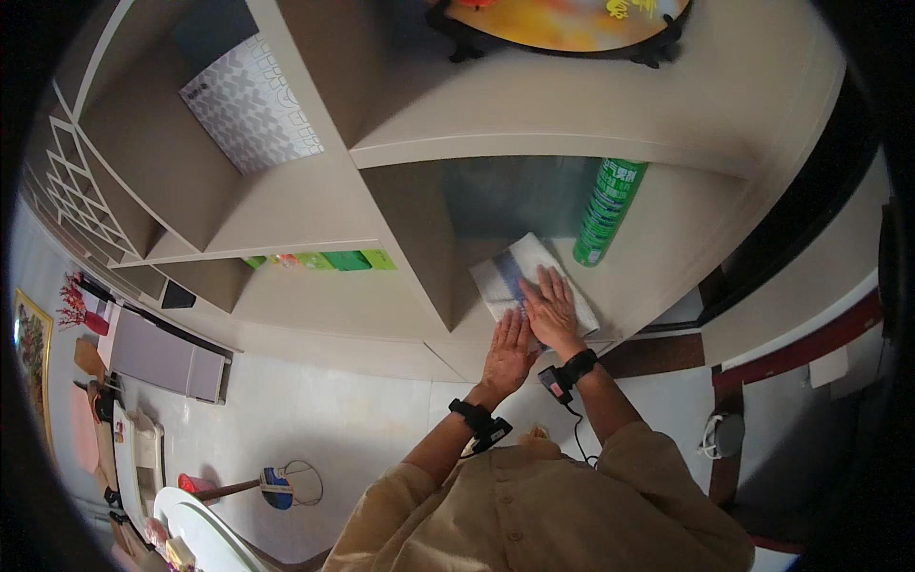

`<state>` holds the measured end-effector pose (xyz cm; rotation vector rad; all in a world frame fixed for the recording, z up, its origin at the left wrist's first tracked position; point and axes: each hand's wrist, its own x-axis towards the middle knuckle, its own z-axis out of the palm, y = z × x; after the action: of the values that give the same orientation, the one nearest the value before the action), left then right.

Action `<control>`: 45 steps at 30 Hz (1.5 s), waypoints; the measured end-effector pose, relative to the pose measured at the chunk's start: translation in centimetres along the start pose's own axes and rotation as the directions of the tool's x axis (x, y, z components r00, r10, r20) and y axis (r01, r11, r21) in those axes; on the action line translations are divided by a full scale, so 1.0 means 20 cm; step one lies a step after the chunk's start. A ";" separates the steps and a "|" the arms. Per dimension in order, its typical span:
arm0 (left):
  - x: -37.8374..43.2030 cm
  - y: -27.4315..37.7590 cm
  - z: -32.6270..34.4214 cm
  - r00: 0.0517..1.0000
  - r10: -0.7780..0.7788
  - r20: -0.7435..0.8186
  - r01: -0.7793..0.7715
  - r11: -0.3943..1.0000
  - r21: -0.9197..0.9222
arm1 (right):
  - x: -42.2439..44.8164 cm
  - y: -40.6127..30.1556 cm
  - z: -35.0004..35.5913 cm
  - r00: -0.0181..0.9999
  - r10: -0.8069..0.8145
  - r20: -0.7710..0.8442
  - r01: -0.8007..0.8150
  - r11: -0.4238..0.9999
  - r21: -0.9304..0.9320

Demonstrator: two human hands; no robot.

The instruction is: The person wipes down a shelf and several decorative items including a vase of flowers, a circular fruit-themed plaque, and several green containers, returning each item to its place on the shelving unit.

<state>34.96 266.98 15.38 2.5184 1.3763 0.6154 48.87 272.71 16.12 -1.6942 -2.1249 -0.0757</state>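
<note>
A folded white cloth with a blue stripe [529, 268] lies on the lower shelf [643, 247] of a beige cabinet. My right hand [552, 311] rests palm down on the cloth with its fingers stretched out. Close beside it, my left hand [506, 350] lies flat over the cloth's near edge, its fingers straight and together. Neither hand is closed around anything. Behind the cloth, a green spray can [609, 211] stands on the same shelf. Both wrists carry black straps with small devices.
A decorative plate on a dark stand [550, 28] occupies the shelf above. To the left, another compartment holds a grey-patterned bag or box [254, 104], and green packets [347, 260] sit lower down. A red container [194, 484] and a round table [207, 533] are at lower left.
</note>
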 end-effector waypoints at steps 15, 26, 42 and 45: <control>-0.01 -0.22 -0.13 0.990 -0.136 -0.037 0.141 0.933 0.331 | 0.24 -0.24 0.18 0.987 -0.145 -0.073 0.144 0.989 -0.008; 0.13 0.11 0.15 0.979 0.175 0.108 -0.190 0.970 0.150 | -0.24 0.22 -0.12 0.980 0.147 -0.130 -0.159 0.984 -0.084; 0.18 0.33 -1.05 0.862 0.158 -0.481 0.094 0.884 0.458 | 0.47 -0.51 -0.48 0.931 0.130 -0.340 0.357 -0.137 0.924; 0.19 0.33 -1.22 0.826 0.103 -0.554 0.231 0.834 0.500 | 0.64 -0.63 -0.57 0.900 -0.043 -0.433 0.423 -0.140 0.895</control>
<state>30.76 266.08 40.50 2.8188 2.1038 1.1702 38.03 277.81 33.74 -0.2148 -1.3371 0.9569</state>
